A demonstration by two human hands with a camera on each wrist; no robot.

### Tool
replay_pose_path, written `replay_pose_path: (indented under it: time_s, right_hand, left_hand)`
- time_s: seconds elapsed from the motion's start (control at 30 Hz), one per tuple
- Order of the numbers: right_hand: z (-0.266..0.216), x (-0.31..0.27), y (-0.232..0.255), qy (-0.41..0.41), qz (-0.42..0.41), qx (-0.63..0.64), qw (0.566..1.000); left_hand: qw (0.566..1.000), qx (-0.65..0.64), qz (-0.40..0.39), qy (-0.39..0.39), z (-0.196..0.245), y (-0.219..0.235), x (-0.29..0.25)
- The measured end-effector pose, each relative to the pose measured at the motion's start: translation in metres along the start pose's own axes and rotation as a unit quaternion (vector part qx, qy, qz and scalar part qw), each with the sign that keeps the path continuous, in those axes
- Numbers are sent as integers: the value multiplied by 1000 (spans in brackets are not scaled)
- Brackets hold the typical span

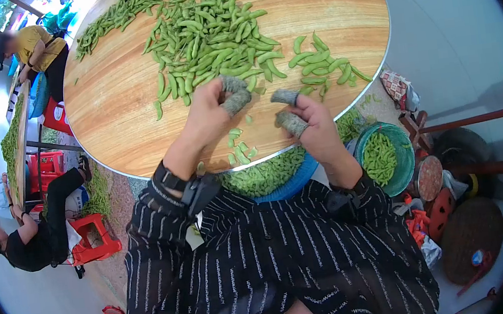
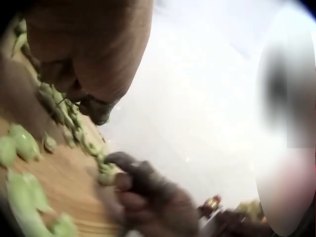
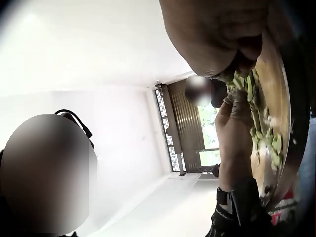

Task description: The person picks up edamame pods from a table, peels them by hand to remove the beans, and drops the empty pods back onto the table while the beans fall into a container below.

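Grey cloth sleeves cover the thumb and forefinger of each hand. My left hand is over the round wooden table, fingers bent, at the near edge of a heap of green soybean pods. One pod shows right at its fingertips; I cannot tell whether they pinch it. To the right, my right hand hovers by the table edge, its sleeved thumb and forefinger apart with nothing visible between them. Shelled green beans lie scattered between the hands. In the right wrist view, the left hand reaches to the pods.
Below the table edge sits a blue basin of green beans. A green bucket with pods stands at right. A smaller group of pods lies on the table's right. Several people sit at another table on the left, near red stools.
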State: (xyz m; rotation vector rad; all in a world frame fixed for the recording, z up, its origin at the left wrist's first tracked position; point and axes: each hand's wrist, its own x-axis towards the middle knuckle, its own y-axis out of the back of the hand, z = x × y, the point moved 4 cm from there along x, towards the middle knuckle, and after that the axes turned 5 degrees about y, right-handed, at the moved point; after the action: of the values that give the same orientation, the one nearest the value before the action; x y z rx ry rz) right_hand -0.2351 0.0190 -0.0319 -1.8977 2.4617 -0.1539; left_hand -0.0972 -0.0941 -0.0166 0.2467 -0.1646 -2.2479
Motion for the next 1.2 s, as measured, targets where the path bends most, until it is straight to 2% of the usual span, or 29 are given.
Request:
replay_pose_path:
  time_s: [0.03,0.07,0.1,0.17,0.2,0.23,0.27,0.3,0.37,0.4,0.47,0.5,0.57,0.6,0.63,0.67,0.7,0.73,0.77,0.8,0.87,1.0,1.07,1.2]
  right_hand:
    - [4,1,-7,-35,-38,109,993]
    - [6,1,-16,-70,-76,216,971]
    - [4,2,-19,-70,-79,215,971]
    - [-1,5,-31,-72,-107,243,962]
    - [2,6,-39,-72,-109,241,962]
    - [2,7,-46,1,-106,180,978]
    - [-1,7,-49,74,-103,117,985]
    - [-2,6,-48,73,-106,115,985]
    - [-12,6,-42,145,-121,-129,973]
    - [-20,6,-41,145,-123,-130,973]
    - [-33,5,-44,163,-159,-381,896]
    - [-32,4,-46,163,-160,-381,896]
    - [-32,4,-51,228,-164,-428,859]
    - [-31,4,-50,230,-164,-429,858]
    - [-30,6,-45,216,-109,-346,906]
    - [-31,7,-40,199,-53,-258,944]
    - [-31,5,-39,202,-55,-258,943]
    - [-27,3,-37,123,-64,-138,981]
    - [-22,2,-36,41,-71,-17,996]
    - [-23,0,-37,41,-72,-18,996]
    - [-16,-5,-46,-91,-143,180,969]
    - [-13,-5,-50,-82,-138,235,959]
    - [-16,-6,-51,-88,-130,234,959]
    - [-16,-5,-51,-83,-126,240,959]
  left_hand:
    - [1000,0,2,-1,3,-2,-9]
    - [997,-75,6,18,7,-5,-19]
    - [988,-150,12,36,8,-6,-27]
    - [980,-187,16,59,-3,-6,-35]
    - [965,-256,-13,60,-5,-9,-38]
    - [943,-323,-42,61,-4,-13,-41]
    - [959,-272,-17,75,-1,-14,-46]
    - [959,-274,-15,74,-2,-13,-48]
    - [982,-185,-25,4,2,-7,-50]
    - [982,-187,-24,3,2,-3,-51]
    - [998,-55,-31,-6,6,3,-53]
    - [998,-56,-30,-6,6,4,-53]
    - [999,32,-14,35,4,5,-51]
    - [999,32,-13,33,3,6,-51]
    - [993,-103,-8,50,1,7,-53]
    - [970,-235,-3,65,-2,9,-55]
    - [970,-235,-1,63,-4,9,-56]
    - [947,-318,2,40,-5,8,-57]
    - [917,-400,4,15,-6,8,-58]
    - [916,-400,4,15,-8,5,-59]
    - [920,-392,-2,-2,-10,0,-60]
    - [940,-341,8,-26,-11,-5,-64]
    - [954,-286,24,-82,-4,-5,-66]
    - [961,-256,52,-87,1,-7,-70]
